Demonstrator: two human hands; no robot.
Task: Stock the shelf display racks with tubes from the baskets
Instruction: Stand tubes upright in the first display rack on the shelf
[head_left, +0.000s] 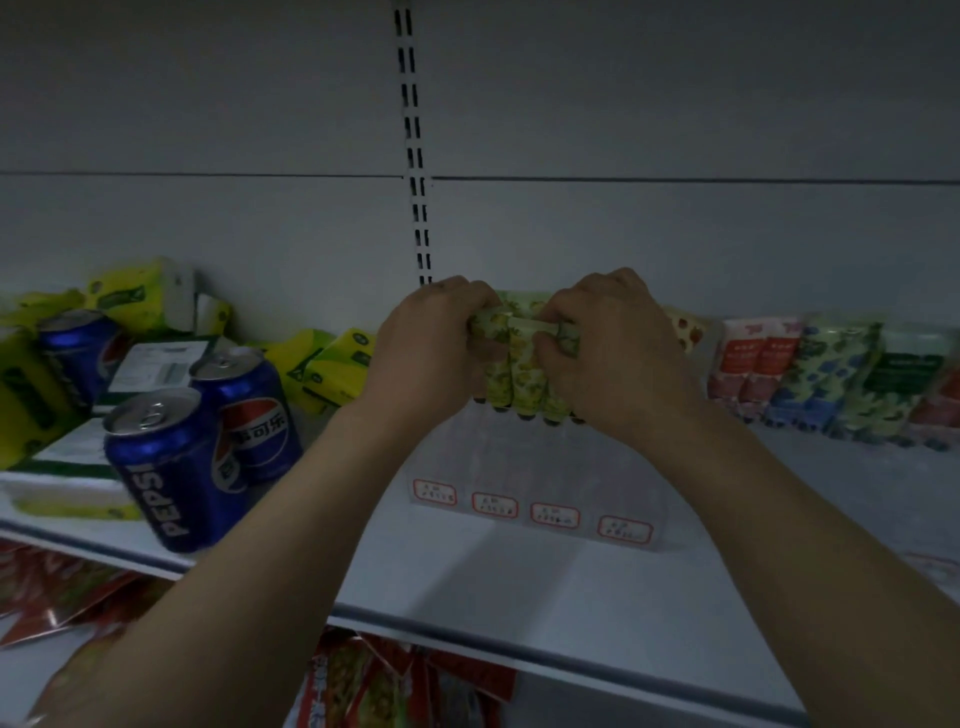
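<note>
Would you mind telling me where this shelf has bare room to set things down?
Bare shelf lies in front of the clear rack and the stocked tubes, right of the cans. Crowded: cans and tissue packs at left, and the rack's back, where the left hand and right hand grip green tubes.

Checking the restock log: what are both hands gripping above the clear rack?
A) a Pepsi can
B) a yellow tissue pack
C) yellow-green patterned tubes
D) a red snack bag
C: the left hand and right hand both curl round the yellow-green patterned tubes over the clear rack; the Pepsi cans stand apart at the left.
</note>
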